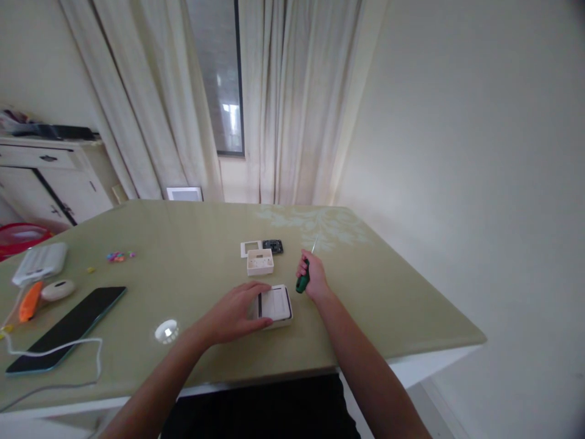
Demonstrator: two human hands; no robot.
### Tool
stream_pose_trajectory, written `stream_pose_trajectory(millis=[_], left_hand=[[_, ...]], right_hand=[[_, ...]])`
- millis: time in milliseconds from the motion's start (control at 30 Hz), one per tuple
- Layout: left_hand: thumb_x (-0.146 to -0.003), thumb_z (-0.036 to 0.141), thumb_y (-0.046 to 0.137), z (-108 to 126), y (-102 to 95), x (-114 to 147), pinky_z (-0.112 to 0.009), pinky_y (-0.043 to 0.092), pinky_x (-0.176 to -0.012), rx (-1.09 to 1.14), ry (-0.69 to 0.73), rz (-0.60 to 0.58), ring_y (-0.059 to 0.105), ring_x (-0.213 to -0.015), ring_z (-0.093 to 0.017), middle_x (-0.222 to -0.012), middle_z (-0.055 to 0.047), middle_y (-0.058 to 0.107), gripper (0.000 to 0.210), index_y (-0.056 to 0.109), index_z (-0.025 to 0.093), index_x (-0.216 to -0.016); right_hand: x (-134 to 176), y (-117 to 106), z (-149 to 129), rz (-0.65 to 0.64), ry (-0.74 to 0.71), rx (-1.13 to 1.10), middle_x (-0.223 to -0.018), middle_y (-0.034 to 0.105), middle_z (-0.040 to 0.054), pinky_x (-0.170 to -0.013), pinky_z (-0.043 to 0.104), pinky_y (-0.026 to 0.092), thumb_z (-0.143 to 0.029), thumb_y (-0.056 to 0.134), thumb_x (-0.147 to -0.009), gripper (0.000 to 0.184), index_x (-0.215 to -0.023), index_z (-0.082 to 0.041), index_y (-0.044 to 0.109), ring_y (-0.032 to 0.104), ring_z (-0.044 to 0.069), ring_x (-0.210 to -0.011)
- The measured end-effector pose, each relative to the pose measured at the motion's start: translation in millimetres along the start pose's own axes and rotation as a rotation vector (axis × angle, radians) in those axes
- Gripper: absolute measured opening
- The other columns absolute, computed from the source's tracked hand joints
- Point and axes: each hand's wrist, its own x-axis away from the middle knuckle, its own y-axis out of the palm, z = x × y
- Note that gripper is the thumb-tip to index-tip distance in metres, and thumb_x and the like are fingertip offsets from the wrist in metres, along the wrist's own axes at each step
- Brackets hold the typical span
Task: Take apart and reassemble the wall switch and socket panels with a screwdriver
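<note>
My right hand is closed around a screwdriver with a green handle, its thin metal shaft pointing away from me. Just left of it, a white wall switch in a box-like housing lies on the table. My left hand grips that switch from its left side, thumb along the near edge and fingers over the far edge. Beyond it sit an open white mounting box, a white square frame and a black switch module, close together.
On the table at left are a dark phone, a white cable, an orange tool, a white oval object, a white case and small colourful pieces. A wall stands on the right.
</note>
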Motion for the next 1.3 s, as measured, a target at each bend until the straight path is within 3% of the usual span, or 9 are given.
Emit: stream_pose_trajectory(millis=[133,200,467,633,733,867,1000,1133,1300], left_hand=[[-0.085,0.049,0.083,-1,0.7,0,-0.054,0.044,-0.124,-0.010,0.011,0.001,0.060,-0.143,-0.037,-0.155,-0.015,0.064,0.071,0.063,0.023,-0.147],[-0.083,0.049,0.084,0,2.3,-1,-0.055,0.046,-0.123,-0.020,0.018,0.004,0.061,-0.143,-0.038,-0.155,-0.016,0.064,0.072,0.064,0.022,-0.146],[-0.081,0.047,0.085,10,3.4,-7,-0.057,0.049,-0.118,-0.054,0.036,0.011,0.064,-0.136,-0.039,-0.149,-0.016,0.068,0.069,0.067,0.021,-0.142],[-0.079,0.043,0.086,9,1.7,-8,-0.056,0.051,-0.116,-0.015,0.042,-0.007,0.066,-0.132,-0.038,-0.145,-0.014,0.069,0.069,0.065,0.025,-0.143],[-0.079,0.041,0.086,5,3.0,-6,-0.054,0.054,-0.112,0.035,0.047,-0.004,0.067,-0.129,-0.037,-0.144,-0.013,0.068,0.074,0.061,0.027,-0.147],[-0.077,0.041,0.089,-3,6.9,-2,-0.055,0.055,-0.111,0.091,0.005,0.000,0.065,-0.129,-0.037,-0.143,-0.014,0.065,0.077,0.059,0.026,-0.147],[-0.075,0.041,0.091,-8,14.2,-6,-0.053,0.059,-0.107,0.230,-0.026,-0.002,0.064,-0.129,-0.037,-0.140,-0.013,0.065,0.076,0.060,0.027,-0.143],[-0.070,0.040,0.096,-9,24.3,-18,-0.055,0.057,-0.110,0.365,-0.046,0.027,0.062,-0.133,-0.038,-0.145,-0.016,0.062,0.083,0.059,0.026,-0.143],[-0.069,0.035,0.096,-7,29.6,-37,-0.054,0.059,-0.106,0.435,-0.014,0.029,0.066,-0.128,-0.037,-0.140,-0.015,0.065,0.079,0.060,0.024,-0.139]], right_hand=[[20,-1,-16,-0.160,-0.080,0.267,-0.066,0.056,-0.0070,-0.041,0.019,0.035,-0.044,0.076,-0.097,0.031,-0.086,-0.016,0.067,0.042,0.005,-0.043],[33,-4,-24,-0.241,-0.115,0.416,-0.063,0.058,-0.0058,-0.039,0.020,0.031,-0.043,0.085,-0.086,0.030,-0.081,-0.017,0.070,0.042,0.005,-0.042],[53,-18,-21,-0.382,-0.199,0.759,-0.087,0.075,0.0038,-0.061,0.023,0.044,-0.032,0.085,-0.080,0.017,-0.090,-0.019,0.083,0.062,0.014,-0.075],[49,-22,-12,-0.410,-0.170,0.822,-0.075,0.070,0.0014,-0.050,0.023,0.038,-0.042,0.076,-0.089,0.028,-0.101,-0.018,0.082,0.053,0.011,-0.056],[51,-25,-14,-0.426,-0.178,0.842,-0.086,0.074,0.0034,-0.048,0.023,0.039,-0.046,0.075,-0.090,0.032,-0.106,-0.019,0.081,0.054,0.011,-0.056],[60,-28,-24,-0.475,-0.256,0.872,-0.118,0.076,0.0077,-0.075,0.031,0.055,-0.046,0.089,-0.079,0.047,-0.118,-0.023,0.080,0.068,0.021,-0.091],[72,-26,-30,-0.602,-0.380,0.921,-0.130,0.072,0.0091,-0.109,0.043,0.049,-0.045,0.103,-0.057,0.082,-0.130,-0.022,0.076,0.065,0.030,-0.121],[71,-28,-30,-0.681,-0.513,1.060,-0.130,0.071,0.0120,-0.109,0.045,0.049,-0.043,0.102,-0.062,0.082,-0.134,-0.018,0.072,0.065,0.032,-0.122],[61,-37,-34,-0.651,-0.494,1.145,-0.128,0.070,0.0127,-0.107,0.043,0.050,-0.039,0.101,-0.064,0.080,-0.135,-0.016,0.070,0.064,0.031,-0.119]])
